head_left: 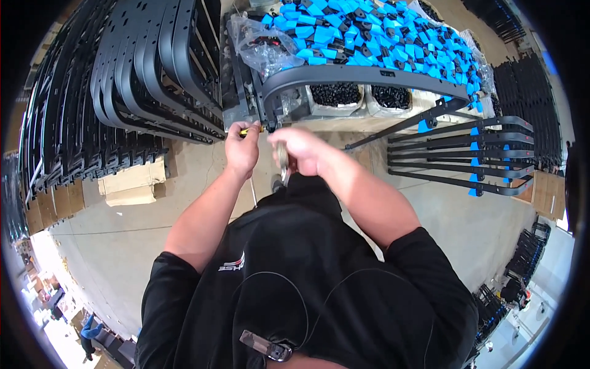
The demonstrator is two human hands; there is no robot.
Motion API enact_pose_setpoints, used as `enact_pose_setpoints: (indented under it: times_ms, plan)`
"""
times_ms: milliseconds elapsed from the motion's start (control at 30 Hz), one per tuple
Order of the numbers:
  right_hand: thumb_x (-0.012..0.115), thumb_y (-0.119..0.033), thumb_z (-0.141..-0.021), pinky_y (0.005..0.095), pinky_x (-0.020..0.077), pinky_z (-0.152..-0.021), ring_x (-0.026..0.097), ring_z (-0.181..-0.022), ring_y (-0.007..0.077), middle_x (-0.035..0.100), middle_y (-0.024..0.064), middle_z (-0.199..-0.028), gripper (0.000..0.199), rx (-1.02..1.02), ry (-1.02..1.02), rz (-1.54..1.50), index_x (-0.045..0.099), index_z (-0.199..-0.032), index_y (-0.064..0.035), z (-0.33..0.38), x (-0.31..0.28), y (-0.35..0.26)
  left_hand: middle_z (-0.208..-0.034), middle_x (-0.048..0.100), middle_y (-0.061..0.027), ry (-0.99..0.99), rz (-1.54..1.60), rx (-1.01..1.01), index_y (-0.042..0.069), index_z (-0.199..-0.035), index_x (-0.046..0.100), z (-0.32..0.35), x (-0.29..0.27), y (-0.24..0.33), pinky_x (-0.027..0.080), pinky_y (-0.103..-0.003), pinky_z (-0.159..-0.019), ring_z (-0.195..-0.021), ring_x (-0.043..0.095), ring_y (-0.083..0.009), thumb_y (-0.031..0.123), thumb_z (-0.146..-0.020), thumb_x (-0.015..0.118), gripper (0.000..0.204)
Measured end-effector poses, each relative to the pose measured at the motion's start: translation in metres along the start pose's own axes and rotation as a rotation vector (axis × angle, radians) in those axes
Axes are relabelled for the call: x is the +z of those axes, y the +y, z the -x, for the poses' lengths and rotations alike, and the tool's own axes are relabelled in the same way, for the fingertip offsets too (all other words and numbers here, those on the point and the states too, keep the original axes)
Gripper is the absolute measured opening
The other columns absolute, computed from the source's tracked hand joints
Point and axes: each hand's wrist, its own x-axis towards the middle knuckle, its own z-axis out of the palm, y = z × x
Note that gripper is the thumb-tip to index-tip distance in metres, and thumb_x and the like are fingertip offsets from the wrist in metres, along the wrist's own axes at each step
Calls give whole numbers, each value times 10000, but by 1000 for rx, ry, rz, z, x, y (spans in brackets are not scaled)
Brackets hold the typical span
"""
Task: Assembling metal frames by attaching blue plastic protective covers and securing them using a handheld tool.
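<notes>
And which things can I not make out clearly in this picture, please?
In the head view:
Yellow-and-black tool: mostly covered by the left hand.
Pale object at the right hand: blurred, so its kind is unclear.
Black parts: too small to tell singly.
Curved black frames: cut off by the upper edge.

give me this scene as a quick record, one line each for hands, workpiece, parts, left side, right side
left hand: closed on a yellow-and-black tool near the frame's left end
right hand: gripping a tan object, blurred, kind unclear
workpiece: curved black frame spanning in front of the parts
parts: heap of blue pieces; small black parts in two pale containers
left side: upright black frames, cardboard on the floor
right side: stacked black frames with blue pieces attached
</notes>
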Motion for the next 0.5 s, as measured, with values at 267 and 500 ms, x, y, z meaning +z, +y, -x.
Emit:
enact_pose_setpoints:
  times_ms: [267,500]
  plan:
    - [598,-267,-954,466,553,-659,687,-735,259,693,124,-842,241,37,24,438,626,-984,-29,9,10,1,-830,603,-2,17,-108,-36,53,-993,612,1,-6,-3,420,-274,-634,-725,476,-86,285,-959,717,257]
    - [595,-205,-929,497,579,-612,715,-750,358,713,189,-903,290,-248,468,1069,630,-1065,48,-38,-3,39,-758,577,-2,49,-103,-29,65,-992,617,6,-6,-1,400,-291,-580,-674,467,-89,291,-947,728,256]
